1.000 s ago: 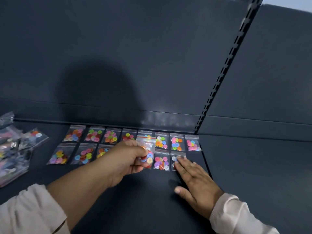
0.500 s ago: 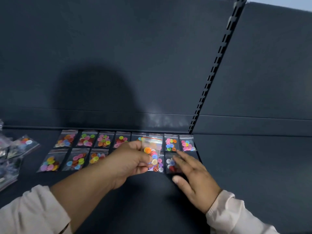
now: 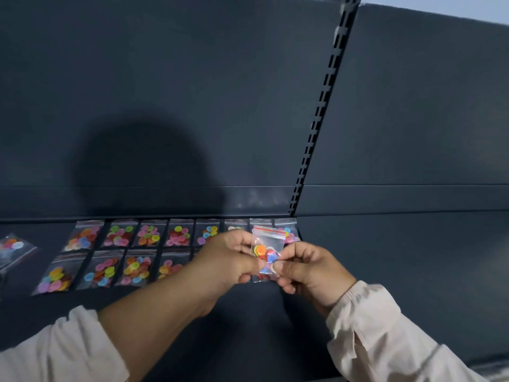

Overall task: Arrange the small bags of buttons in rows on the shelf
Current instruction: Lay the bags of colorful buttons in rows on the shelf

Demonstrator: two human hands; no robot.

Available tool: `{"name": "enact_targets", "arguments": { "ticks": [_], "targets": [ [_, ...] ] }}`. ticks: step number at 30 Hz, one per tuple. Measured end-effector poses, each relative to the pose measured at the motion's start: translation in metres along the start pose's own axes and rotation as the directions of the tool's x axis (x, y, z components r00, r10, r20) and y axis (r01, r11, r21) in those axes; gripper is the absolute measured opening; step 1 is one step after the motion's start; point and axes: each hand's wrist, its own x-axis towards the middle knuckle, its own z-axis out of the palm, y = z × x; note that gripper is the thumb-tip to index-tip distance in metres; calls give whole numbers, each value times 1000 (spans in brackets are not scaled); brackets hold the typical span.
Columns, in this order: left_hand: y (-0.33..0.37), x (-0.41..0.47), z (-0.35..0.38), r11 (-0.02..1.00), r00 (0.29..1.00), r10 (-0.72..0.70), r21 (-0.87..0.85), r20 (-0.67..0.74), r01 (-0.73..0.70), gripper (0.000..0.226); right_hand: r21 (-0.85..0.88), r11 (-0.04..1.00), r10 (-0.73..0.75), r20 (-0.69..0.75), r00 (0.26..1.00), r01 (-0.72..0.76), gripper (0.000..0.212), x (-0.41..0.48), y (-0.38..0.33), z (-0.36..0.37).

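A small clear zip bag of coloured buttons (image 3: 267, 247) with a red seal strip is held upright above the dark shelf (image 3: 248, 321). My left hand (image 3: 228, 260) pinches its left side and my right hand (image 3: 308, 268) pinches its lower right corner. Beneath and behind them lie two rows of button bags: a back row (image 3: 150, 232) along the shelf's rear wall and a front row (image 3: 102, 270) nearer me. My hands hide the right part of the front row.
A loose pile of button bags (image 3: 13, 249) lies at the far left edge. A slotted upright (image 3: 316, 117) divides the dark back panel; the shelf bay to its right (image 3: 399, 271) holds nothing visible.
My left hand lifted the bag up off the front row. My right hand left the shelf surface, rose and took hold of the bag's lower right corner.
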Motion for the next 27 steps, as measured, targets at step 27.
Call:
{"name": "enact_targets", "arguments": {
  "ticks": [27],
  "targets": [
    [-38,18,10,122,885,193,885,423,-450,55,-951,186,-268,194,944,248,21,21,36,-58]
  ]
}}
